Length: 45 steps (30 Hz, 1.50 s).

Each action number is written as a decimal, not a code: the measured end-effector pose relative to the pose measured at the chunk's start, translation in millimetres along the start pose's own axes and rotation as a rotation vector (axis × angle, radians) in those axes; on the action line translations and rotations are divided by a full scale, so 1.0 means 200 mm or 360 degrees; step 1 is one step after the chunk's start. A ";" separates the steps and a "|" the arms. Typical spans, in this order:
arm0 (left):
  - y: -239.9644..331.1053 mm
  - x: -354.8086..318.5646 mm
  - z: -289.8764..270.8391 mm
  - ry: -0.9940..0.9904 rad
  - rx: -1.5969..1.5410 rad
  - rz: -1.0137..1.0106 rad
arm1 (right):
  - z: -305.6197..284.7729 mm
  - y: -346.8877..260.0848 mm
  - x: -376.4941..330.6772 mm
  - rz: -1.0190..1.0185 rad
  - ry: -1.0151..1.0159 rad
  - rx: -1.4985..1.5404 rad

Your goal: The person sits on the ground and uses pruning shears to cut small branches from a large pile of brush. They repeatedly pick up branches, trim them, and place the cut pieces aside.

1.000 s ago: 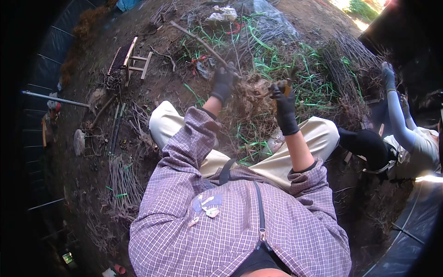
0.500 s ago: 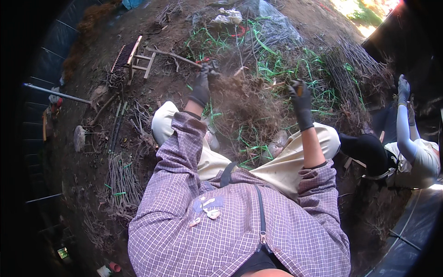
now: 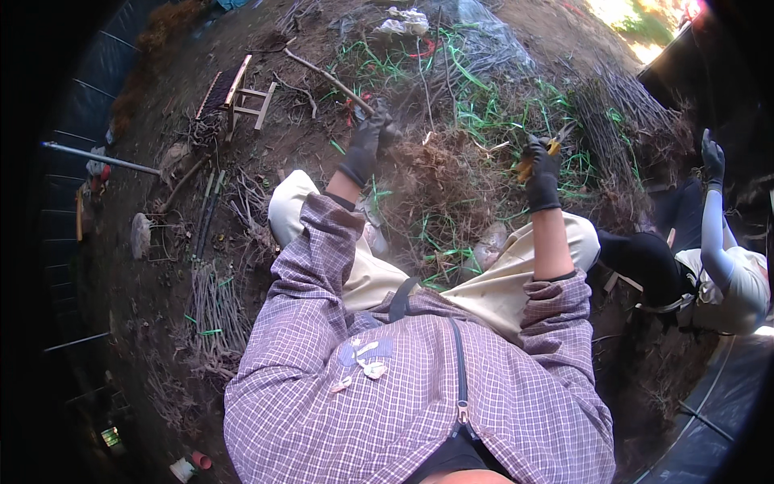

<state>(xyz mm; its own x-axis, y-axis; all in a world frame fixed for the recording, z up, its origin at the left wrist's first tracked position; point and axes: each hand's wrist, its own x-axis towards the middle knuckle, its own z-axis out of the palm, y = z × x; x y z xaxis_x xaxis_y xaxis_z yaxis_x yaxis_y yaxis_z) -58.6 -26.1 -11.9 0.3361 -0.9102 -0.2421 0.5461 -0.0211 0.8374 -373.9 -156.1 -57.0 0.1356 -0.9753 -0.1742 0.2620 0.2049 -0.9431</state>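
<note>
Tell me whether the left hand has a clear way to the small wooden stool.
Probably yes: the left hand grips twigs, and only bare soil and one stick lie between it and the wooden stool.

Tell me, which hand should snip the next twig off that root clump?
Probably the right hand: it already grips the yellow-handled pruners, blades pointing out beside the root clump. The left hand carries no cutter; it sits on the clump's far side among twigs, better suited to steadying them.
</note>
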 end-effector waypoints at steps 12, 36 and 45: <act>-0.07 -0.10 0.15 -0.0540 0.0650 0.0288 | 0.30 0.04 -0.21 0.0045 -0.0323 0.0125; 0.02 0.12 -0.25 0.0016 -0.0760 0.0234 | 0.33 -0.18 -0.48 -0.0395 -0.1001 -0.1617; 0.02 -0.02 -0.03 -0.0079 -0.0655 0.0420 | 0.39 -0.20 -0.69 0.0481 -0.1573 -0.0703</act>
<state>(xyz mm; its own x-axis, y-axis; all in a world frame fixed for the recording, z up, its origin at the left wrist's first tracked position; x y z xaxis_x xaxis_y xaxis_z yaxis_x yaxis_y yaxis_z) -53.0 -20.4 -10.2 0.4724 -0.8813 -0.0156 0.7084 0.3691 0.6016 -327.9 -22.1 26.2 0.8858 -0.3568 -0.2967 -0.2450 0.1835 -0.9520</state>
